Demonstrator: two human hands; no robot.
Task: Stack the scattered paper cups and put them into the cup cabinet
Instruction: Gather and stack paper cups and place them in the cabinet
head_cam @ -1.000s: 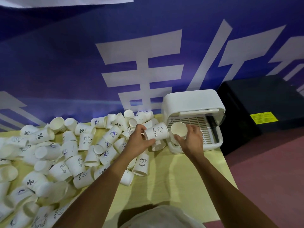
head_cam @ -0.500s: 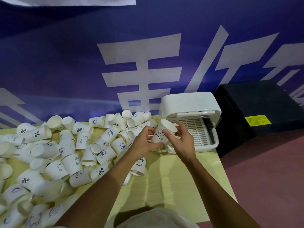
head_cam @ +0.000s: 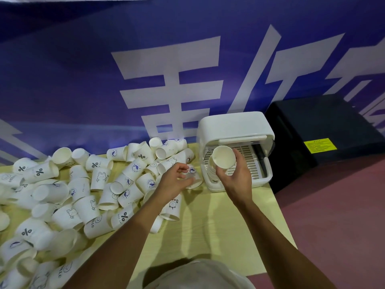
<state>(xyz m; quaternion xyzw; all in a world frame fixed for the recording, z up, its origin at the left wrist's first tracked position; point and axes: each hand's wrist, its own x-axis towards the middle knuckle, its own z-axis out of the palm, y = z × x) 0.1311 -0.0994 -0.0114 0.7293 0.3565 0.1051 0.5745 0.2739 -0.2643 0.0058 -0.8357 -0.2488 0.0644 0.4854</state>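
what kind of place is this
Likely an event or exhibition booth rather than a kitchen: a large blue printed banner backs the table, which is heaped with loose paper cups beside a white cup cabinet, with a black case alongside.

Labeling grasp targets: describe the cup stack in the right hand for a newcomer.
Find the white cup cabinet at the yellow table's right end. At its open front, the right hand grips a stack of nested paper cups, mouth toward the camera. Unlike the loose cups strewn leftward, it is held off the table.
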